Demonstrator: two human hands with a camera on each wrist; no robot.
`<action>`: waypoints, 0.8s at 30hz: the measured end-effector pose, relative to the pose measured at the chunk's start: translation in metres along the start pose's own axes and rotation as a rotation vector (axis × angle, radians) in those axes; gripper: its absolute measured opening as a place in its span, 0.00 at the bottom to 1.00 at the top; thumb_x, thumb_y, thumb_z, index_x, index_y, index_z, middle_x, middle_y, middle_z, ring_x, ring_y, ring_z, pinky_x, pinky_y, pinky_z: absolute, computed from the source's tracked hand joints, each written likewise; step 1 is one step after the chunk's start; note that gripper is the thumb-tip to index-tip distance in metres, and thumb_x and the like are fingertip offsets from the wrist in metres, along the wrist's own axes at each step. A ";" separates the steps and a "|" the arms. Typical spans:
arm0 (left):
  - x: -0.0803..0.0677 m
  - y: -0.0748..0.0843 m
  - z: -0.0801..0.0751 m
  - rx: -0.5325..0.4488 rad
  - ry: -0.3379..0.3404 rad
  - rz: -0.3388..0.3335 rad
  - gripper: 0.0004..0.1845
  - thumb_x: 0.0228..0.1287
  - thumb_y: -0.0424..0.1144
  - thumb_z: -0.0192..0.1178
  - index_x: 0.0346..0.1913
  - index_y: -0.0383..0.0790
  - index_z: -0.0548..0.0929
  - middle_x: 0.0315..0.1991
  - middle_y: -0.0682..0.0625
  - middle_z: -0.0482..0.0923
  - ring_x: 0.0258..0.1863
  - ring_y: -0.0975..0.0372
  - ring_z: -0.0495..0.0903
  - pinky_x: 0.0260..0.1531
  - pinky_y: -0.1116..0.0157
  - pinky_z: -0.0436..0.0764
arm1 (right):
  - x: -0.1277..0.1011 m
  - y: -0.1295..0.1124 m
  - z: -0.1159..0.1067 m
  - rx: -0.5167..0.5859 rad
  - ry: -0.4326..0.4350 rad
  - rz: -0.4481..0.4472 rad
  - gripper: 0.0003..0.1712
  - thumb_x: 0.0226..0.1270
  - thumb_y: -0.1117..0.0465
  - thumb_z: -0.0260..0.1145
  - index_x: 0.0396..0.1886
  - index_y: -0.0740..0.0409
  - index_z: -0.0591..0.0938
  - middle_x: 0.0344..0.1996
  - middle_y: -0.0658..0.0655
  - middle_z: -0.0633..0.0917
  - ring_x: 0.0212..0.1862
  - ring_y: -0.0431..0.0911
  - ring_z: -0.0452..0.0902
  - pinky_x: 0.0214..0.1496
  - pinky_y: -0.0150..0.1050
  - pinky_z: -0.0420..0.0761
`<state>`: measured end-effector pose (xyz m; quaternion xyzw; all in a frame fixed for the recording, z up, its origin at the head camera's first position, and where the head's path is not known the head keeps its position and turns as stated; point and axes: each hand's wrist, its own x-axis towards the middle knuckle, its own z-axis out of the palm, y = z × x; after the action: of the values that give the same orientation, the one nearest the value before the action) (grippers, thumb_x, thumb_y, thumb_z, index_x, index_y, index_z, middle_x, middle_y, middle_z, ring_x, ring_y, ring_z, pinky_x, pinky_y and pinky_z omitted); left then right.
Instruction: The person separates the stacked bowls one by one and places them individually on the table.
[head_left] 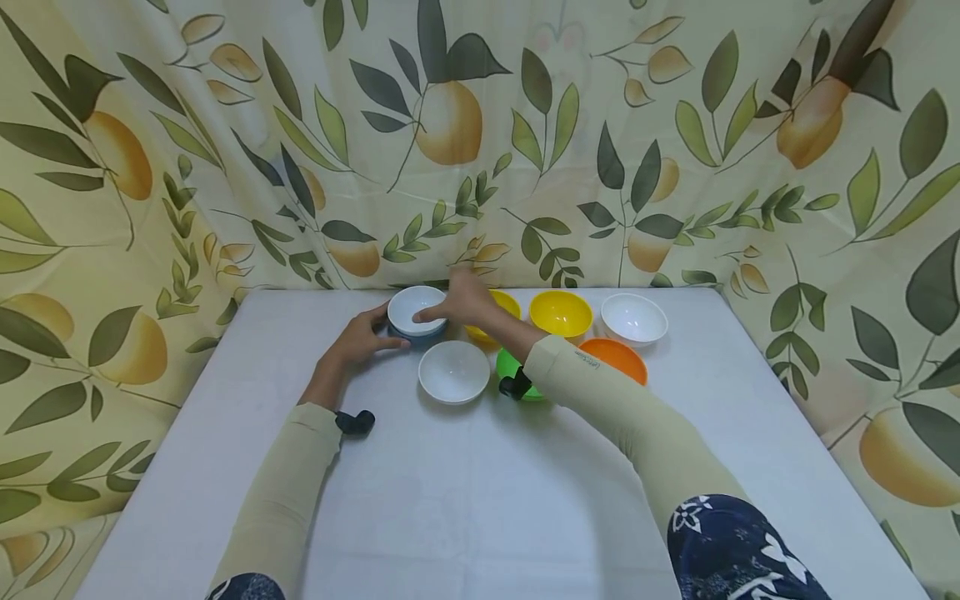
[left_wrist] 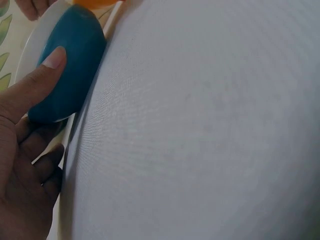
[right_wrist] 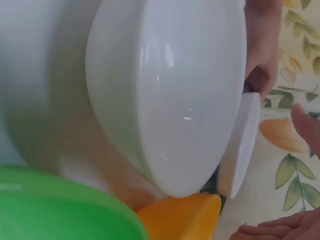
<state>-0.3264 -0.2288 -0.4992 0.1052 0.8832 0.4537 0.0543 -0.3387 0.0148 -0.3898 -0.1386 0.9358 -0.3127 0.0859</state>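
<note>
head view: white bowl [head_left: 453, 372], green bowl [head_left: 511, 366] sit just before blue bowl [head_left: 417, 315].

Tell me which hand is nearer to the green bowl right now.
Right. The right hand reaches over to the blue bowl, its forearm passing directly above the green bowl. The left hand holds the blue bowl's left side, farther away.
</note>
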 end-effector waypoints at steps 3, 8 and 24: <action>-0.001 0.000 0.000 0.013 -0.003 0.003 0.55 0.58 0.47 0.80 0.83 0.40 0.60 0.80 0.40 0.62 0.80 0.46 0.58 0.79 0.46 0.56 | 0.004 -0.002 0.006 -0.051 -0.015 -0.005 0.63 0.49 0.38 0.86 0.75 0.68 0.66 0.66 0.65 0.74 0.61 0.56 0.74 0.65 0.45 0.81; -0.002 0.000 0.001 -0.006 -0.002 0.008 0.54 0.57 0.45 0.81 0.83 0.40 0.61 0.79 0.40 0.64 0.79 0.46 0.60 0.79 0.46 0.57 | 0.010 -0.006 0.014 -0.191 -0.054 -0.019 0.59 0.50 0.34 0.84 0.67 0.69 0.70 0.56 0.62 0.76 0.51 0.51 0.73 0.53 0.37 0.83; 0.001 0.000 0.000 -0.010 0.006 0.005 0.52 0.58 0.43 0.80 0.82 0.37 0.62 0.79 0.39 0.64 0.79 0.46 0.60 0.79 0.48 0.57 | 0.012 -0.010 0.033 -0.315 -0.127 0.002 0.61 0.48 0.32 0.84 0.69 0.67 0.71 0.55 0.61 0.81 0.49 0.50 0.79 0.52 0.40 0.84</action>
<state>-0.3275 -0.2288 -0.4988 0.1056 0.8809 0.4586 0.0509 -0.3401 -0.0151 -0.4110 -0.1689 0.9661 -0.1525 0.1223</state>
